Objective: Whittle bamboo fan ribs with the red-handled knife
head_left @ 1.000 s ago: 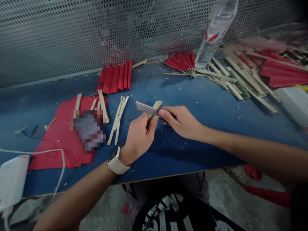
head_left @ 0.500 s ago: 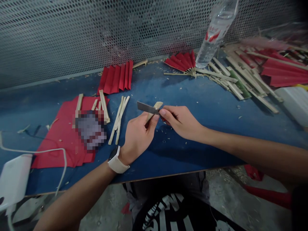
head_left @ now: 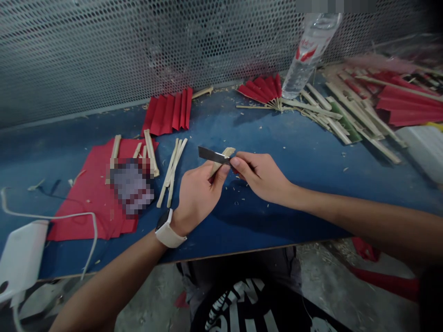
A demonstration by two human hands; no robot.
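Observation:
My left hand (head_left: 200, 189) is closed around a pale bamboo strip (head_left: 227, 152), whose far end sticks out past the fingers. In my right hand (head_left: 261, 175) is a knife (head_left: 211, 154); its handle is mostly hidden by the fingers. The flat grey blade points left and lies across the strip, just above my left thumb. Left of my left hand several pale bamboo strips (head_left: 169, 177) lie crossed on the blue table (head_left: 249, 221). Small shavings are scattered around both hands.
Red paper sheets (head_left: 83, 193) lie at left, under a blurred-out phone-like object (head_left: 133, 189) and bamboo pieces. Behind are pleated red paper (head_left: 168, 110), a small red fan (head_left: 261, 87), a water bottle (head_left: 308, 55) and piled bamboo (head_left: 353, 110). A white charger (head_left: 22, 253) with cable sits at left.
Almost nothing differs. Both hands keep their hold on the strip and the knife, and the whole view has shifted very slightly.

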